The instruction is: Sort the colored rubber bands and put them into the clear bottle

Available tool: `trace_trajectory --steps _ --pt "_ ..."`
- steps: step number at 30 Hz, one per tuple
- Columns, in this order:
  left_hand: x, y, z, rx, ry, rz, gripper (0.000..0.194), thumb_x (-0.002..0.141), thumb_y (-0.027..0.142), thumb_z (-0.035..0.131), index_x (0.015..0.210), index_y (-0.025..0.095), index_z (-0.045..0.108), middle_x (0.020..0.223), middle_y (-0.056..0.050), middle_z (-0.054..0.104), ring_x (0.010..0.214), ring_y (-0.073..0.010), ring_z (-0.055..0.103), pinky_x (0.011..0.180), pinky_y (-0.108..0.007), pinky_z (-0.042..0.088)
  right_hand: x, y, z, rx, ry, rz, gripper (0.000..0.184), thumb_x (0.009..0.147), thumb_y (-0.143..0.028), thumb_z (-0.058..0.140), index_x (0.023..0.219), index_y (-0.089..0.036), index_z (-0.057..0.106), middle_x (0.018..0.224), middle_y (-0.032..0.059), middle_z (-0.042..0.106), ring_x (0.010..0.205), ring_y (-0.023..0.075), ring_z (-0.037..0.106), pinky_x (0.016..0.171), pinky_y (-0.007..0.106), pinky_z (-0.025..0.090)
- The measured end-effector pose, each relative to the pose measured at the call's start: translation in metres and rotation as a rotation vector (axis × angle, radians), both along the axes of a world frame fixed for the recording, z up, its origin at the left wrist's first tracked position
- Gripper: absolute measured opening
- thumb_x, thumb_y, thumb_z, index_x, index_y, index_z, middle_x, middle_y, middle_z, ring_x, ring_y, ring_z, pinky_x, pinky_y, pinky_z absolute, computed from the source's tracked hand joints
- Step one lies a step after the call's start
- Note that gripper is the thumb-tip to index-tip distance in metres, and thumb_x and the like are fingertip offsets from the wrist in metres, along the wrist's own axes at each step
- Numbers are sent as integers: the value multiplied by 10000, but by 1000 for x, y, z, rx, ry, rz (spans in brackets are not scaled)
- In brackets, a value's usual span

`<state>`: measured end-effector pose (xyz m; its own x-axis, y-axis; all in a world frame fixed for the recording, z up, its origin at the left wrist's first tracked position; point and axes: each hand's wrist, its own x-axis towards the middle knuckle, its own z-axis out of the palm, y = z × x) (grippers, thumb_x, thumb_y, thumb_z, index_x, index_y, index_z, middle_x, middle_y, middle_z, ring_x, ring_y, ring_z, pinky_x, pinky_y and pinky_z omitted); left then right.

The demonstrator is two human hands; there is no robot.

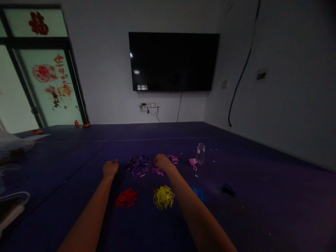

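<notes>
My right hand (162, 161) reaches into scattered pink and black rubber bands (143, 170), its fingers pinched together at their surface. A pink band lies right by the fingertips; whether it is gripped is too small to tell. Left of the scatter, my left hand (110, 169) is curled closed just above the surface, and what it holds, if anything, is hidden. A mixed dark and pink heap (133, 163) lies between the hands. Beyond my right hand is a small pink cluster (174, 159). Nearer me are a red pile (126, 198), a yellow pile (164, 197) and a blue pile (199, 194), partly behind my right forearm.
A clear plastic jar (200, 154) stands at the right, with a pink piece (193, 162) beside it. Farther right lies a small black pile (229, 189). A white-edged object (13, 215) and a clear plastic bag (12, 142) are at the left on the dark blue surface (136, 231).
</notes>
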<state>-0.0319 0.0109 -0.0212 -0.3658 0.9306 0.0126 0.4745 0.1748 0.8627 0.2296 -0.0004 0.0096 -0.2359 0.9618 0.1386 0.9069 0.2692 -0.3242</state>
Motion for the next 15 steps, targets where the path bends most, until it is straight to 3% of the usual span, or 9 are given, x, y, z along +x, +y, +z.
trace_trajectory --steps 5,11,15 --pt "19 2 2 -2 -217 -67 320 864 328 411 672 145 590 647 -98 666 696 -203 670 655 -284 524 19 2 4 -12 9 -34 315 677 -49 553 929 -152 712 928 118 704 951 201 630 771 210 446" --pt "56 -4 9 -26 -467 -331 325 878 315 428 776 88 637 814 -162 705 744 -206 683 716 -322 554 31 2 16 -19 51 -30 267 731 -96 535 926 -142 711 944 106 702 901 171 644 712 182 443" --pt "65 -2 8 87 -511 -358 299 854 344 480 853 95 645 896 -151 704 808 -203 678 761 -318 540 34 1 19 -28 68 -30 269 731 -101 538 929 -152 711 937 86 706 883 157 649 695 166 441"
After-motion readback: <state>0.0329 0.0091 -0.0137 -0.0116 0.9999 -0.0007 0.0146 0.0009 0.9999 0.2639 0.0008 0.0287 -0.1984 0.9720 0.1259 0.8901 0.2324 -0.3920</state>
